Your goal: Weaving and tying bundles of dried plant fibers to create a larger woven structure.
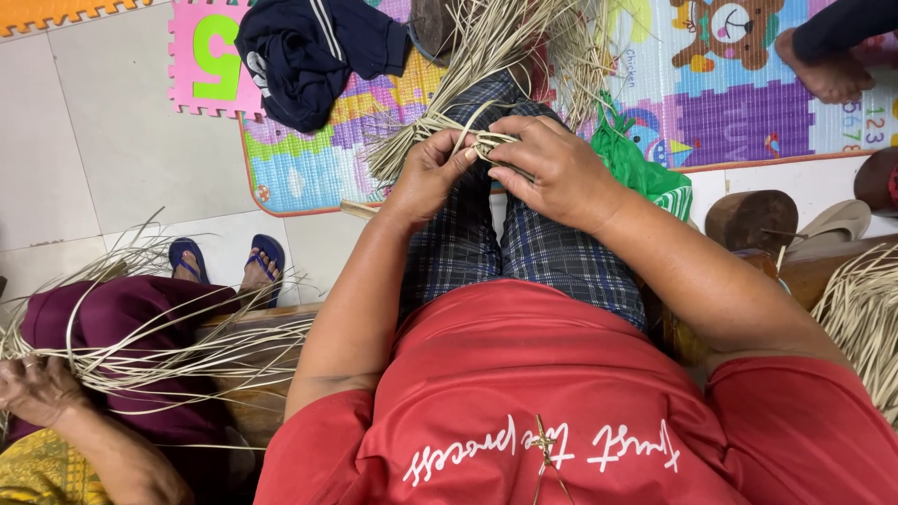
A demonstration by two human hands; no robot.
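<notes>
My left hand [426,178] & right hand [552,173] met over my knees, both closed on the same small knot of pale, flat dried palm-leaf strips [486,142]. The knot sat between the two hands, touching both: just right of my left fingertips, just left of my right knuckles, on the side away from my body. Left thumb & fingers pinched it from the left; right fingers curled over it from above, so part of the knot was hidden & I couldn't tell exactly how the strips crossed under them. Neither hand was nearer; they gripped it about equally.

The long axis of the strips ran away from me. From the knot the loose ends fanned out as a pale straw-coloured bundle of long strips [505,47], spreading up & away toward the colourful foam play mat [739,103] on the tiled floor. A few ends trailed down-left of the knot, past my left hand.

Under the hands were my legs in dark blue checked trousers [533,252]. A crumpled green plastic bag [641,168] lay just right of my right wrist. A dark navy garment [309,56] lay well apart, up & to the left. At lower left another person's hand [37,388] held a separate sheaf of the same pale strips [178,351], well apart from mine.
</notes>
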